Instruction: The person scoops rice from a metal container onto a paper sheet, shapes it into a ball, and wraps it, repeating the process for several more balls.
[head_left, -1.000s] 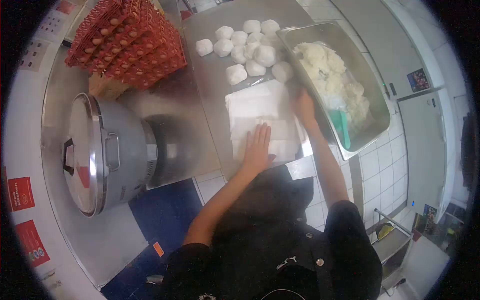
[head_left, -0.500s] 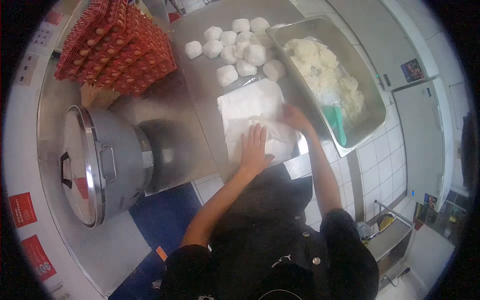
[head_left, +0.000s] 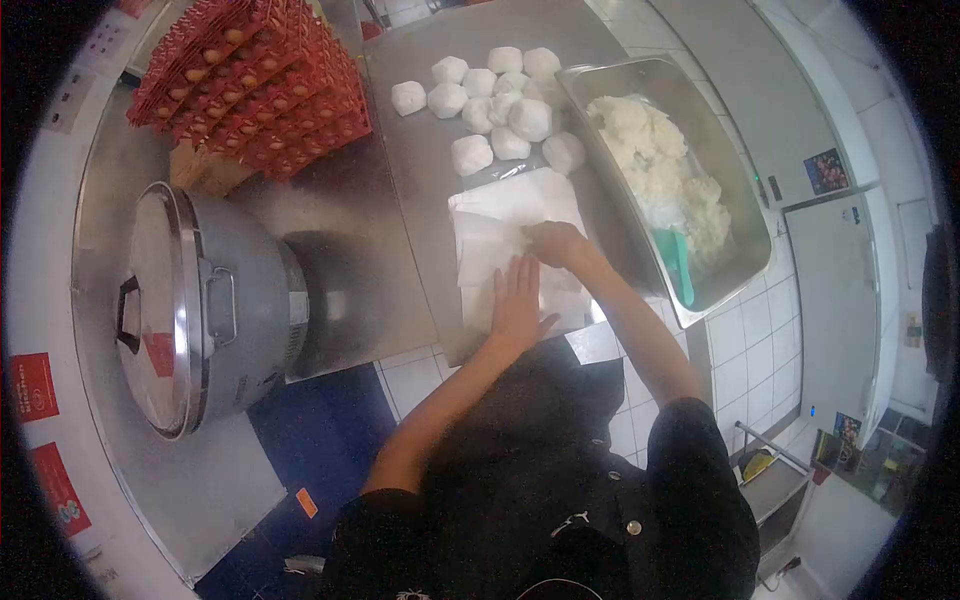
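In the head view a stack of white paper sheets (head_left: 490, 200) lies on the steel table. My left hand (head_left: 517, 308) rests flat on the lower part of it, fingers stretched out. Just above and to the right, my right hand (head_left: 560, 245) has its fingers curled together at a folded-over edge of the top sheet; its fingertips are partly hidden. Beyond the paper sit several white wrapped balls (head_left: 530, 120), grouped closely together. A deep steel pan (head_left: 735, 290) to the right holds white rice (head_left: 640, 140) and a green rice paddle (head_left: 674, 265).
A large lidded rice cooker (head_left: 240, 310) stands on the left counter. Behind it are stacked red egg trays (head_left: 270, 100) with eggs. Below the left counter is a blue mat (head_left: 330, 420). White cabinets (head_left: 835, 280) line the right side.
My right hand has moved left from the right edge of the paper to its middle, near my left fingertips. My left hand stays flat on the sheets. The view has shifted slightly.
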